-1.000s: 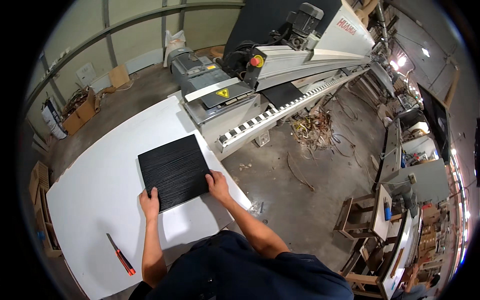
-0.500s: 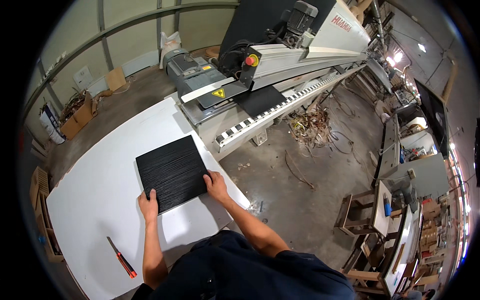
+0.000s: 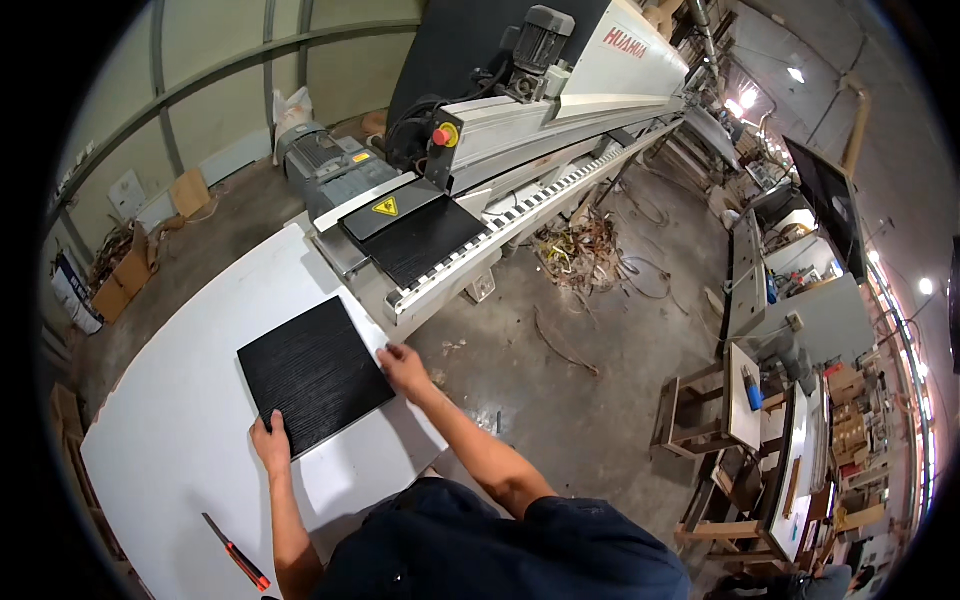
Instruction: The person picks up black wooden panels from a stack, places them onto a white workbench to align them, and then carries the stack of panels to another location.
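Note:
A square black panel (image 3: 315, 375) with a streaked, grain-like face lies on the white table. My left hand (image 3: 272, 440) is closed on its near left edge, thumb on top and fingers out of sight beneath. At the right edge is my right hand (image 3: 405, 370), its fingers loosely bent and slightly apart; whether the tips touch the edge is hard to see. Beyond, a second black panel (image 3: 435, 240) lies in the machine, between its yellow warning plate and the black-and-white conveyor track (image 3: 500, 218).
An orange-and-black utility knife (image 3: 238, 555) with its blade out lies at the near left of the white table (image 3: 165, 430). The long machine (image 3: 530, 115) has a red button at its end. Shavings (image 3: 585, 250) are heaped on the floor; a wooden workbench (image 3: 740, 400) stands right.
My right thumb has come off the panel's face and that hand has moved to its right edge. The second panel has come nearer along the conveyor track. My view has shifted right.

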Action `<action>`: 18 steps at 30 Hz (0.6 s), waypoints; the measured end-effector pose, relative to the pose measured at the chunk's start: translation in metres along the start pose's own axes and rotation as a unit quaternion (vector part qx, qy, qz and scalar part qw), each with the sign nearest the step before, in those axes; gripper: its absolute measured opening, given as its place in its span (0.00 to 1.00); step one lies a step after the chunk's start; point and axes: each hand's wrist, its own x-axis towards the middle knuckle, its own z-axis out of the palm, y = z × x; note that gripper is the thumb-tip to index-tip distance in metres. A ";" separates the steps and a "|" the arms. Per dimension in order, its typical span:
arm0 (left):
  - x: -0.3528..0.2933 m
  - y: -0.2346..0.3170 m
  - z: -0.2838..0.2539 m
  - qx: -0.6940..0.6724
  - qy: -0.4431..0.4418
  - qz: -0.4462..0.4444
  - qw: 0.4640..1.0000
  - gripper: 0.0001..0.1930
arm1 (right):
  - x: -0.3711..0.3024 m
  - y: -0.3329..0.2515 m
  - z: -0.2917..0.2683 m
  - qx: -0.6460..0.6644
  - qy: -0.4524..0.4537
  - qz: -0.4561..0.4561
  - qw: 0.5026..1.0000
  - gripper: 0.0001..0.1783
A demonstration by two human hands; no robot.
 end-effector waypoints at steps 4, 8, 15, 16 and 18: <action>0.003 -0.002 -0.005 -0.014 0.001 0.011 1.000 0.22 | 0.019 -0.041 -0.008 0.163 -0.028 0.081 0.983 0.14; 0.008 -0.011 0.007 -0.011 0.036 0.045 0.998 0.20 | 0.038 -0.054 -0.013 0.379 -0.113 0.124 0.910 0.20; -0.003 0.010 0.002 -0.015 0.050 0.027 0.998 0.17 | 0.072 -0.057 -0.010 0.352 -0.047 0.168 0.920 0.23; -0.005 0.013 -0.005 -0.019 0.036 0.019 0.999 0.18 | 0.071 -0.061 -0.003 0.351 -0.037 0.191 0.916 0.24; -0.005 0.008 -0.005 -0.013 0.051 0.008 0.999 0.20 | 0.066 -0.065 0.002 0.345 -0.021 0.203 0.916 0.23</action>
